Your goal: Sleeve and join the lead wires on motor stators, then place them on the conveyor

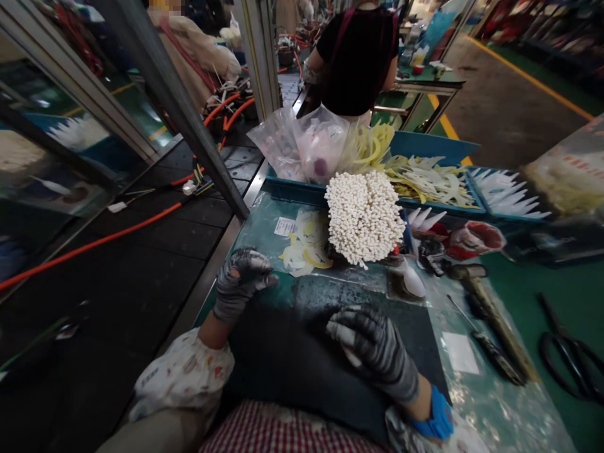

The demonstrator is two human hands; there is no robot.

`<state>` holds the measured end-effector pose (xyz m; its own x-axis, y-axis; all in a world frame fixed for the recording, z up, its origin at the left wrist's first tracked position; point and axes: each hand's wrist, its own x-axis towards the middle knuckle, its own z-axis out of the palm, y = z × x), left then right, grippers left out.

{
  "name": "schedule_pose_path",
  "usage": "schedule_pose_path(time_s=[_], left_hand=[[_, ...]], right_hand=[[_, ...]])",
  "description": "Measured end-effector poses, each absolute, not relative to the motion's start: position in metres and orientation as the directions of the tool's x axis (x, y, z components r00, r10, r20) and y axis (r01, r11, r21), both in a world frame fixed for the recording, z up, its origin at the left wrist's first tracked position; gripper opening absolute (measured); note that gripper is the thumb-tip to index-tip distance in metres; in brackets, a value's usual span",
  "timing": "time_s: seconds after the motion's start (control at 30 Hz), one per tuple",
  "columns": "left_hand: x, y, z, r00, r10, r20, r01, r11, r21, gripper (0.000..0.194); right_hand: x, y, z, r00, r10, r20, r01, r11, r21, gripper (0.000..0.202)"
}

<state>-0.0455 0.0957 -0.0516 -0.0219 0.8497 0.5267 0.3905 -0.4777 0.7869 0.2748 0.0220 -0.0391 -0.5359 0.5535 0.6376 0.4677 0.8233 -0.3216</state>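
My left hand (243,280), in a grey striped glove, hovers over the left edge of a dark mat (283,358), its fingers loosely bent and nothing visible between them and the thumb. My right hand (377,349), gloved alike, is above the mat's right half; its fingers curve downward, apart from the thumb, with no object showing. Beyond the hands stands a thick bundle of thin sticks with white tips (363,217). Thin yellow and white curved pieces (306,248) lie left of it, near a small printed label (285,226).
Blue trays hold pale yellow strips (429,179) and white pointed pieces (507,192). On the right lie a hammer (495,321), a thin-shafted tool (495,355) and black scissors (573,358). A metal post (189,113) rises at the left. Two people are beyond the table.
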Motion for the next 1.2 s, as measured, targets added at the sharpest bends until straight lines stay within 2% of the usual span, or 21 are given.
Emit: schedule_pose_path(time_s=[0.1, 0.37, 0.6, 0.77, 0.93, 1.2], left_hand=[[-0.050, 0.099, -0.053, 0.017, 0.820, 0.573, 0.368, -0.538, 0.759, 0.047], [-0.046, 0.097, -0.048, 0.036, 0.804, 0.594, 0.351, -0.567, 0.746, 0.036], [-0.039, 0.090, -0.040, -0.076, 0.910, 0.407, 0.291, -0.371, 0.882, 0.031], [-0.031, 0.086, -0.027, -0.211, 0.960, 0.183, 0.145, -0.154, 0.977, 0.037], [-0.026, 0.088, -0.017, -0.165, 0.978, 0.126, 0.064, -0.116, 0.991, 0.055], [-0.029, 0.092, -0.020, 0.001, 1.000, -0.013, -0.202, 0.013, 0.979, 0.053]], right_hand=[[0.275, 0.022, -0.038, -0.536, 0.549, 0.642, 0.466, 0.826, -0.317, 0.028], [0.272, 0.023, -0.033, -0.528, 0.541, 0.655, 0.483, 0.826, -0.292, 0.027], [0.275, 0.022, -0.038, -0.533, 0.547, 0.645, 0.474, 0.825, -0.308, 0.028], [0.274, 0.022, -0.038, -0.540, 0.552, 0.635, 0.475, 0.823, -0.311, 0.029], [0.274, 0.021, -0.039, -0.541, 0.556, 0.631, 0.473, 0.822, -0.318, 0.030], [0.273, 0.022, -0.038, -0.529, 0.539, 0.656, 0.474, 0.829, -0.299, 0.028]])
